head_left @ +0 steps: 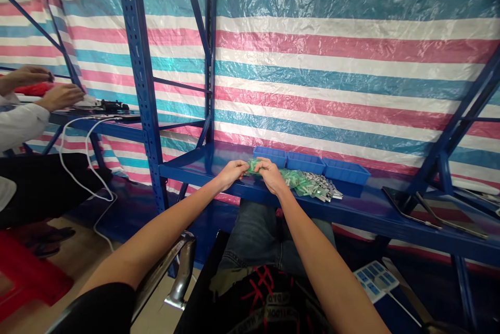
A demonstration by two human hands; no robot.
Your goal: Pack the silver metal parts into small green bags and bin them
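Currently, head view only: left hand (pixel 234 170) and right hand (pixel 270 172) come together near the front edge of a blue shelf (pixel 191 161), a small green packet (pixel 253 165) between them, before the leftmost bin. Left thumb and forefinger appear to pinch its left end; right thumb and fingers close on the opposite end — exact grip partly hidden by curled fingers.

Progress: judged mid-work. One packet in handling; more green packets (pixel 297 182) lie just beyond the right hand, running into a heap of loose metal pieces (pixel 325 188). Which are finished and which remain, cannot tell. Three blue bins (pixel 346 171) stand behind in a row.

Orientation: packet's long axis seems roughly left to right, hand to hand; which end leads — not resolvable.
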